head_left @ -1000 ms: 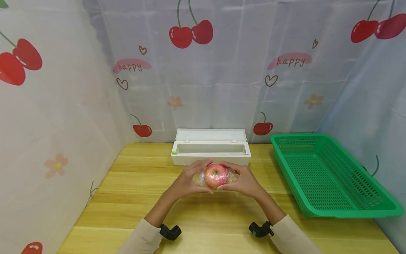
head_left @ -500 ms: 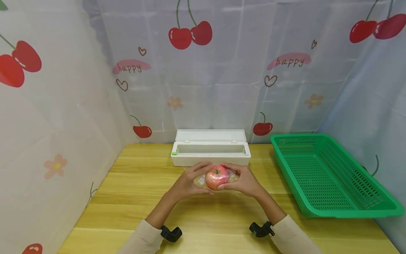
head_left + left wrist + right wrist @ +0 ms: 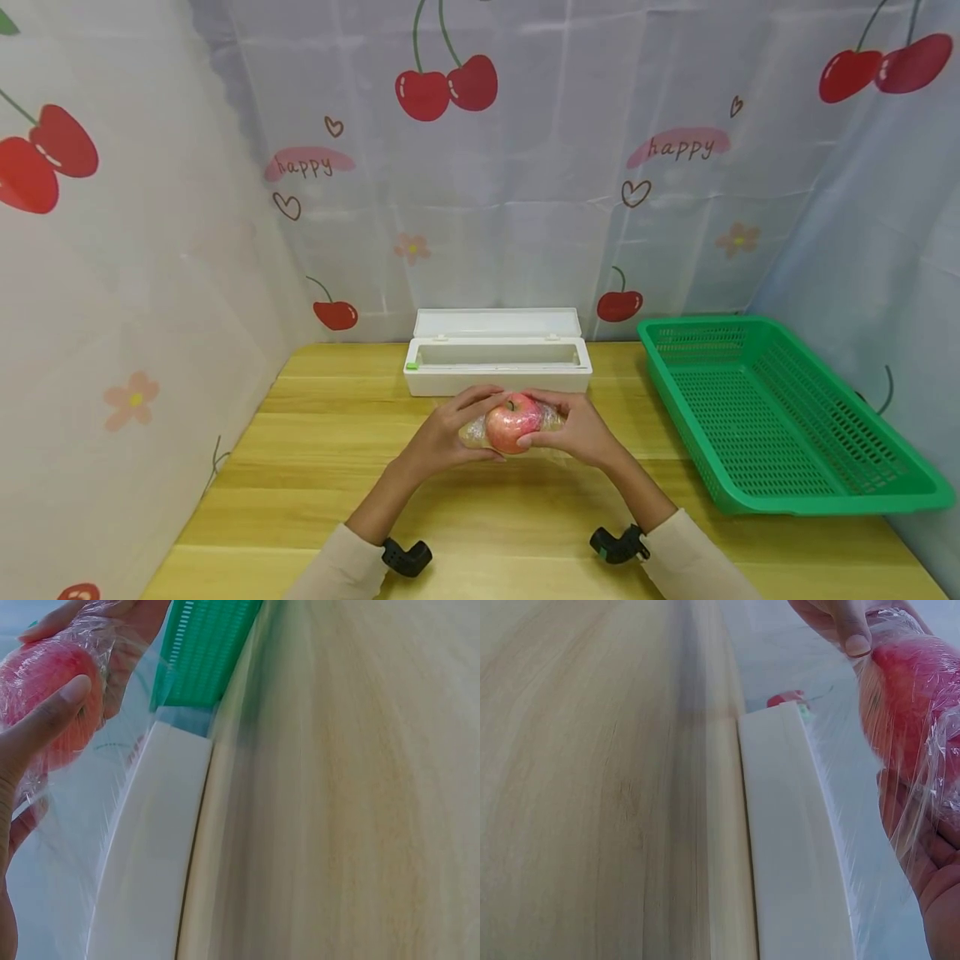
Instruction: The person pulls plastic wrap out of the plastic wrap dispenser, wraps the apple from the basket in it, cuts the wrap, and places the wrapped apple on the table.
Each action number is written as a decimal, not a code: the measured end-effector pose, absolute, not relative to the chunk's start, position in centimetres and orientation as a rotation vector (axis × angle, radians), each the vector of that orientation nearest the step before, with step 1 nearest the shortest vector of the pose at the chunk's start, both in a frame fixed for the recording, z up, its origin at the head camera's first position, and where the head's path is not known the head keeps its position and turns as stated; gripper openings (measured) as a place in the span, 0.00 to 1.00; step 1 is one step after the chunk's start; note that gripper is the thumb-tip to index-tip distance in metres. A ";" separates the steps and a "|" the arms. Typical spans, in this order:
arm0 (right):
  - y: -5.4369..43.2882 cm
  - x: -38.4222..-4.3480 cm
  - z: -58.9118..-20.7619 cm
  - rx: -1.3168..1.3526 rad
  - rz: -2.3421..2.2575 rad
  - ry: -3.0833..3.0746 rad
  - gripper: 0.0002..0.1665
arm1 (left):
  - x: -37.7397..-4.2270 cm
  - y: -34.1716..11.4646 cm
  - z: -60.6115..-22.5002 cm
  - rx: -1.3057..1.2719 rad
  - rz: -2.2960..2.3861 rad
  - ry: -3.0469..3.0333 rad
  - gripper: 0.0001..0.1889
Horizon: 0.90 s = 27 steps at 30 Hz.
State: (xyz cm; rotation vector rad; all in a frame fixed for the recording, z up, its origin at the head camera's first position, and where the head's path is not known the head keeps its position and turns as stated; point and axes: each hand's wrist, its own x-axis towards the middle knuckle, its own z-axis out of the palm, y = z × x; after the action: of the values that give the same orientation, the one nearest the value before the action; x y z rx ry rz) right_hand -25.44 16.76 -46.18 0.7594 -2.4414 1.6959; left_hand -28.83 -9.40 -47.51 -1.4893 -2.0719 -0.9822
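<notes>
A red apple (image 3: 512,427), stem upward, is wrapped in clear cling film (image 3: 474,431) that bunches at both sides. My left hand (image 3: 444,432) holds it from the left, fingers curved behind and thumb in front. From the right, my right hand (image 3: 581,427) grips it the same way, its thumb pressed on the apple's lower front. Both wrist views show the fruit held up off the table, with loose film trailing towards the white box. Just beyond the hands stands that long white cling film dispenser (image 3: 498,382), its lid raised. The apple's underside is hidden in the head view.
To the right, a green plastic basket (image 3: 720,492) with perforated walls stands on the wooden table (image 3: 315,467). A cherry-printed curtain (image 3: 487,183) closes off the back and both sides. A small green piece (image 3: 412,366) sits at the dispenser's left end.
The right thumb has shifted slightly onto the apple's front, and the apple has turned a little between the hands. The head view has tilted slightly, so the scene sits lower.
</notes>
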 end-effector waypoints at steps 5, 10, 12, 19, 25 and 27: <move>16.9 -25.6 -46.4 0.747 1.711 -2.446 0.40 | -28.8 -9.3 -47.6 -1.477 -0.975 -2.052 0.47; 16.9 -25.6 -46.3 0.745 1.734 -2.441 0.37 | -28.7 -9.3 -47.6 -1.461 -1.025 -2.043 0.45; 16.9 -25.6 -46.3 0.749 1.718 -2.454 0.36 | -28.6 -9.4 -47.6 -1.456 -1.052 -2.037 0.44; 17.1 -25.7 -46.0 0.788 1.670 -2.514 0.38 | -28.6 -9.4 -47.5 -1.450 -1.123 -2.025 0.43; 17.0 -25.6 -45.9 0.875 1.636 -2.438 0.40 | -28.7 -9.5 -47.8 -1.430 -1.167 -2.047 0.42; 16.9 -25.5 -45.7 0.878 1.622 -2.407 0.40 | -28.8 -9.5 -47.9 -1.408 -1.184 -2.059 0.42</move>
State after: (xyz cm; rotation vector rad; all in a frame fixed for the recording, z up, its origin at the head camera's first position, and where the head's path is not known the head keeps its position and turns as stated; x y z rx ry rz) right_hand -25.50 16.93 -45.73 0.8776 -2.4072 1.6222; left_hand -28.76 -9.54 -47.87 -1.4081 -2.0589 -1.1836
